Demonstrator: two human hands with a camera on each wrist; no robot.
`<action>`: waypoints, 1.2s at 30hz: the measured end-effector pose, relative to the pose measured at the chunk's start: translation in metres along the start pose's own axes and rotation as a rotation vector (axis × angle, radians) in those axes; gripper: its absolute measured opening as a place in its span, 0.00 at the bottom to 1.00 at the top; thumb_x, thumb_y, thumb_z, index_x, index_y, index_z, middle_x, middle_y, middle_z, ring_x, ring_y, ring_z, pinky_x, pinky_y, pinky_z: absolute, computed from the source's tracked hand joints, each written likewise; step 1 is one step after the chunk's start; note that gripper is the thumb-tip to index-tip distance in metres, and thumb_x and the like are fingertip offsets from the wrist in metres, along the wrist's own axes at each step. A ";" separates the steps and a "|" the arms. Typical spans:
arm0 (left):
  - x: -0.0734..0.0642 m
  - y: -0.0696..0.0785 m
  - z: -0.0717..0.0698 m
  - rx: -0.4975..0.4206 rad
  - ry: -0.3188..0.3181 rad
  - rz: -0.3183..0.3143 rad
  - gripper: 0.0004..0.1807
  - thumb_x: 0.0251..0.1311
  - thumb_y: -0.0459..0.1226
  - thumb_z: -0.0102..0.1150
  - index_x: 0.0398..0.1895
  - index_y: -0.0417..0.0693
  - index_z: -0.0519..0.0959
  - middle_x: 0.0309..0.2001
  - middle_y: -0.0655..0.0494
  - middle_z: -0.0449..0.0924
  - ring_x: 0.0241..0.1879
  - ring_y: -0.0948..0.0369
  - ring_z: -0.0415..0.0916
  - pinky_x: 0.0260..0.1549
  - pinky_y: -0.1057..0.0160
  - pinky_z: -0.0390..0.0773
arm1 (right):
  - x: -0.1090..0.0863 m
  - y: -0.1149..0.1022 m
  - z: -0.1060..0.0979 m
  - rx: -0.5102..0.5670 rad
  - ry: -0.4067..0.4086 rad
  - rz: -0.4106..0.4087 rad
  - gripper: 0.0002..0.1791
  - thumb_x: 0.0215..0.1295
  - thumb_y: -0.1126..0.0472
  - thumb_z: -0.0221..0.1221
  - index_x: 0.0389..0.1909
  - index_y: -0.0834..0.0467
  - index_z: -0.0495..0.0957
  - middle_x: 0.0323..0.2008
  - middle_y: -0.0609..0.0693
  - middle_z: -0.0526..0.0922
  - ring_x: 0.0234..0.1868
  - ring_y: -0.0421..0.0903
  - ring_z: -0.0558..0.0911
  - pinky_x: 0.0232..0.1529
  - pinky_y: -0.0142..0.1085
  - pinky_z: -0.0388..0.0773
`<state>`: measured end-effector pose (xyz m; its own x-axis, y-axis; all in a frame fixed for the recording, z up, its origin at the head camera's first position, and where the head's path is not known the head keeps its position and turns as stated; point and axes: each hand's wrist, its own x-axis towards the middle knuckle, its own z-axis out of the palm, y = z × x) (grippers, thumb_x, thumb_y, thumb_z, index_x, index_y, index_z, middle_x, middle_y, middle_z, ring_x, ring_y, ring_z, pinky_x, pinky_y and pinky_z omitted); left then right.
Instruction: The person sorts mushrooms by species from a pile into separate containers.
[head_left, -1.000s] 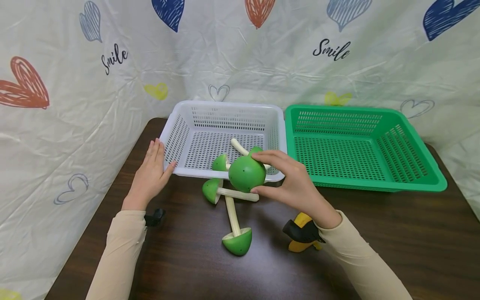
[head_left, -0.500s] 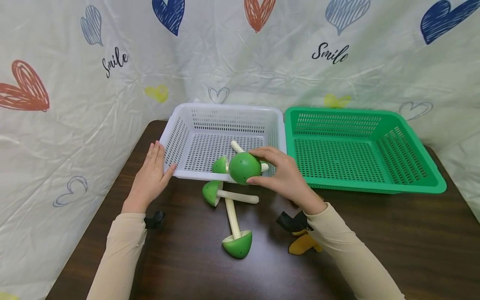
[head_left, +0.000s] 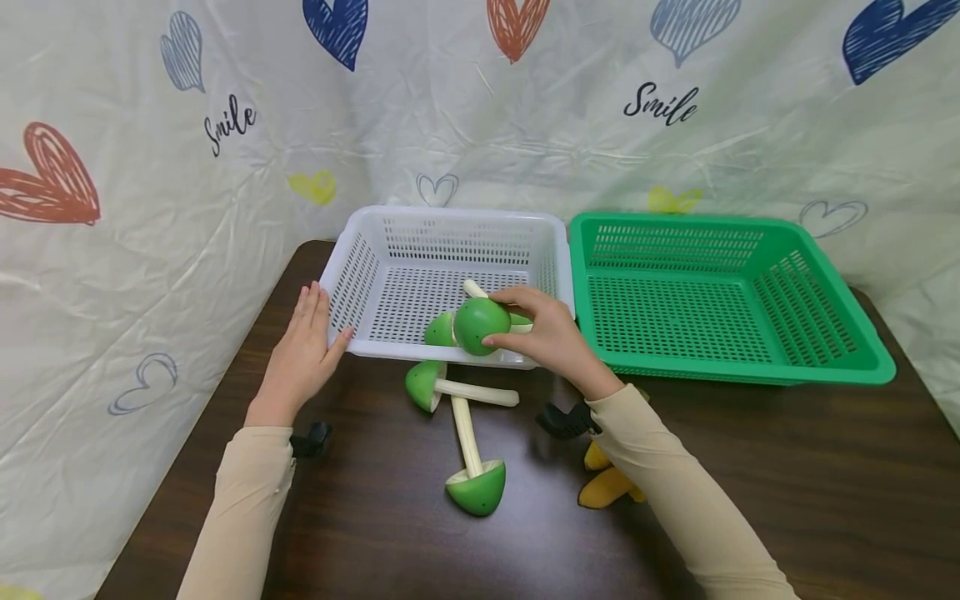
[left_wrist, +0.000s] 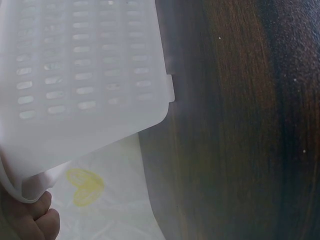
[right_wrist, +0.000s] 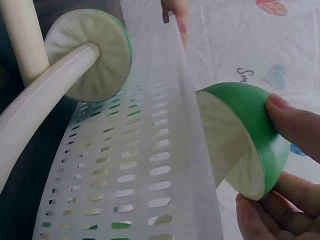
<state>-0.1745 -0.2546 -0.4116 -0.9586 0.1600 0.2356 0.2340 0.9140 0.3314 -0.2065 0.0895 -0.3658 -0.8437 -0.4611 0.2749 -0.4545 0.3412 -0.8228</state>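
Note:
My right hand (head_left: 546, 331) pinches a toy mushroom by its round green cap (head_left: 482, 326), just inside the near wall of the white basket (head_left: 457, 215). In the right wrist view that mushroom's cap (right_wrist: 270, 135) sits between thumb and fingers, its pale stem pointing down behind the basket wall. Other green-capped mushrooms (head_left: 439, 330) lie in the basket, partly covered by the held one. With straight fingers, my left hand (head_left: 298, 353) rests against the basket's left front corner. On the table before the basket, one mushroom (head_left: 426, 386) lies across the stem of another mushroom (head_left: 477, 488).
A green basket (head_left: 750, 371) stands directly right of the white one. Yellow banana-like pieces (head_left: 604, 487) lie on the dark table (head_left: 375, 517) beneath the right forearm, partly hidden. Behind both baskets hangs a white cloth (head_left: 480, 108) printed with hearts.
My right hand has carried the held mushroom slightly left and away from me, from over the near rim to inside the white basket. The left hand stays at its corner.

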 end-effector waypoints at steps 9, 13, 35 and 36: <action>0.001 0.000 0.000 0.001 -0.009 -0.014 0.40 0.70 0.49 0.42 0.71 0.27 0.45 0.73 0.35 0.38 0.72 0.46 0.32 0.65 0.43 0.47 | 0.010 0.005 0.007 0.027 0.006 0.014 0.28 0.48 0.65 0.72 0.52 0.68 0.76 0.51 0.60 0.76 0.51 0.52 0.77 0.53 0.36 0.74; 0.001 0.000 0.000 0.001 -0.004 -0.011 0.40 0.70 0.49 0.42 0.71 0.27 0.45 0.73 0.36 0.38 0.73 0.46 0.32 0.65 0.44 0.47 | 0.012 0.005 0.009 -0.013 0.007 0.016 0.29 0.48 0.64 0.72 0.52 0.66 0.76 0.50 0.58 0.77 0.50 0.51 0.77 0.52 0.37 0.75; 0.001 0.000 0.001 -0.001 0.003 -0.003 0.40 0.70 0.49 0.43 0.70 0.27 0.45 0.72 0.34 0.39 0.72 0.45 0.33 0.65 0.44 0.47 | 0.004 0.003 0.002 -0.099 0.000 0.024 0.28 0.54 0.62 0.68 0.56 0.67 0.74 0.53 0.60 0.76 0.55 0.57 0.76 0.56 0.43 0.72; 0.001 0.000 0.001 0.000 0.002 -0.004 0.40 0.70 0.49 0.43 0.70 0.27 0.45 0.72 0.34 0.39 0.72 0.45 0.33 0.65 0.44 0.47 | 0.003 0.002 0.002 -0.093 0.000 0.024 0.28 0.54 0.62 0.68 0.56 0.67 0.74 0.54 0.59 0.76 0.55 0.58 0.76 0.56 0.42 0.72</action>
<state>-0.1752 -0.2540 -0.4118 -0.9591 0.1557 0.2362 0.2304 0.9145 0.3327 -0.2094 0.0874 -0.3673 -0.8546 -0.4519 0.2559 -0.4589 0.4266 -0.7794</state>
